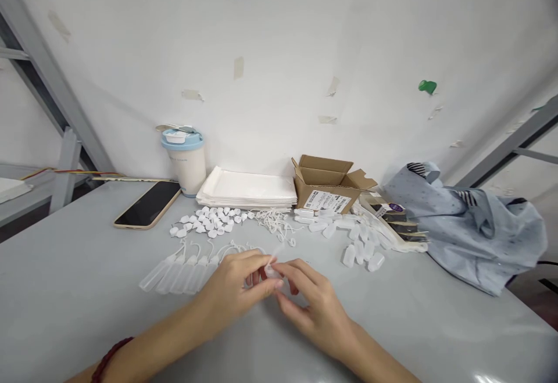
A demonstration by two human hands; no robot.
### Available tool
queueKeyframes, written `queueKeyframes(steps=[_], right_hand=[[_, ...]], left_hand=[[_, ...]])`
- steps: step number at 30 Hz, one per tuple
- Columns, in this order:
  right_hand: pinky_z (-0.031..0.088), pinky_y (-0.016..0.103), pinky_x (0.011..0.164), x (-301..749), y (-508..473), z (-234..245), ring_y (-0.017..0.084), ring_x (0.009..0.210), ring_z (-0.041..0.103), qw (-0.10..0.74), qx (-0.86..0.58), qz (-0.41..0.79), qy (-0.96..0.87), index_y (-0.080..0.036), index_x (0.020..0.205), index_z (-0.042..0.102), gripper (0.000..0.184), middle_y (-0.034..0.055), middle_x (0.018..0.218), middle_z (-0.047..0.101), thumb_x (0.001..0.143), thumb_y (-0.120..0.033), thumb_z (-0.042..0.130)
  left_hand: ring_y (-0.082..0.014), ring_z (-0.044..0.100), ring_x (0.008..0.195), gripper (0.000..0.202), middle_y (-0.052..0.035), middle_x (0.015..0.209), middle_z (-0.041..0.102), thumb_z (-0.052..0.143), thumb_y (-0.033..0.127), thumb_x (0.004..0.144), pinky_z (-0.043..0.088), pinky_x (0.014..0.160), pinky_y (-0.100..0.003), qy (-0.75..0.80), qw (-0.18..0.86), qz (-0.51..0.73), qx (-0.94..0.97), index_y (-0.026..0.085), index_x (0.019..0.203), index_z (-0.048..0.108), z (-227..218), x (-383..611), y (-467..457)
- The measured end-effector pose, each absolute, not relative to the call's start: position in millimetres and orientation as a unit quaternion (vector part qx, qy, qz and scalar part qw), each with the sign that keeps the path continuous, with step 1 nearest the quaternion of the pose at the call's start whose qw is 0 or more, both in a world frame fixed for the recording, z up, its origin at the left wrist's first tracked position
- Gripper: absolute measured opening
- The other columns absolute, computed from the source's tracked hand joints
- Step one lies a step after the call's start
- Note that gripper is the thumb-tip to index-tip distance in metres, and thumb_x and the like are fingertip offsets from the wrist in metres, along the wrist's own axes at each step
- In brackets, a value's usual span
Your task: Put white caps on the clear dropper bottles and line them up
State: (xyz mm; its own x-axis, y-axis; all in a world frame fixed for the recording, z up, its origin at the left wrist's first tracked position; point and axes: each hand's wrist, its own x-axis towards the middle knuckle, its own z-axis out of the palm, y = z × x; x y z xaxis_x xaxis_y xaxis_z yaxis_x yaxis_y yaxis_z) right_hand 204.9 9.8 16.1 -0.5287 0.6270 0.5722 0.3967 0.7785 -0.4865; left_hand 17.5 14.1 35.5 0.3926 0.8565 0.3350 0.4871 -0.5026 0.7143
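My left hand (235, 284) and my right hand (311, 299) meet near the front middle of the table, fingers closed around a small translucent plastic tube (272, 272). A thin white cord sticks up from its top between my fingertips. My fingers hide much of the tube, so whether it bears a cap I cannot tell. Left of my left hand, several frosted tubes with white tops and cords (178, 272) lie in a slanting row. Behind them are many small white caps (213, 220) and a tangle of white cords (276, 220). Loose frosted tubes (360, 252) are scattered beyond my right hand.
A phone (149, 204) lies at the left beside a cup with a blue lid (187, 165). Stacked white packets (250, 188) and an open cardboard box (326, 191) stand along the wall. Bluish cloth (462, 220) is heaped on the grey table (392, 319) at the right.
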Motion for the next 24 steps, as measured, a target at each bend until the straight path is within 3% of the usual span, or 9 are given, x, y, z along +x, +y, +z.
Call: queueKeyframes(steps=[4,8,12,16,24], right_hand=[[0.050,0.026,0.063,205,11,19,0.012,0.064,0.054,0.405,-0.335,0.208,-0.825,-0.019,0.116,0.057,0.031,0.0017,0.078,0.061,0.086,-0.016,0.055],[0.048,0.025,0.063,208,14,24,0.012,0.066,0.054,0.407,-0.370,0.247,-0.798,-0.018,0.113,0.060,0.029,0.0026,0.083,0.062,0.085,-0.017,0.058],[0.048,0.024,0.062,209,14,27,0.011,0.066,0.053,0.416,-0.379,0.271,-0.781,-0.019,0.112,0.061,0.028,0.0032,0.088,0.063,0.084,-0.017,0.058],[0.047,0.025,0.061,209,13,27,0.011,0.065,0.053,0.423,-0.374,0.272,-0.779,-0.018,0.113,0.062,0.029,0.0029,0.085,0.062,0.084,-0.017,0.059],[0.046,0.025,0.060,209,12,26,0.011,0.067,0.052,0.420,-0.399,0.337,-0.742,-0.020,0.113,0.062,0.029,0.0028,0.087,0.060,0.084,-0.021,0.058]], left_hand=[[-0.0117,0.059,0.060,0.013,0.0008,0.068,0.065,0.060,0.025,0.085,0.047,0.057,-0.021,0.427,0.241,0.407,0.771,0.017,0.089,0.069,39,18,13],[-0.0115,0.061,0.068,0.013,-0.0027,0.082,0.069,0.061,0.020,0.085,0.050,0.060,-0.020,0.419,0.203,0.455,0.759,0.015,0.095,0.068,40,17,12],[-0.0108,0.061,0.069,0.008,-0.0028,0.080,0.068,0.061,0.014,0.085,0.048,0.056,-0.018,0.391,0.164,0.470,0.774,0.015,0.089,0.067,37,16,11],[-0.0114,0.063,0.072,0.009,-0.0033,0.080,0.068,0.060,0.007,0.084,0.050,0.065,-0.020,0.351,0.109,0.494,0.788,0.014,0.083,0.066,35,16,11],[-0.0137,0.065,0.080,0.015,-0.0067,0.088,0.068,0.058,0.003,0.084,0.052,0.072,-0.023,0.321,0.073,0.481,0.813,0.013,0.091,0.068,33,15,14]])
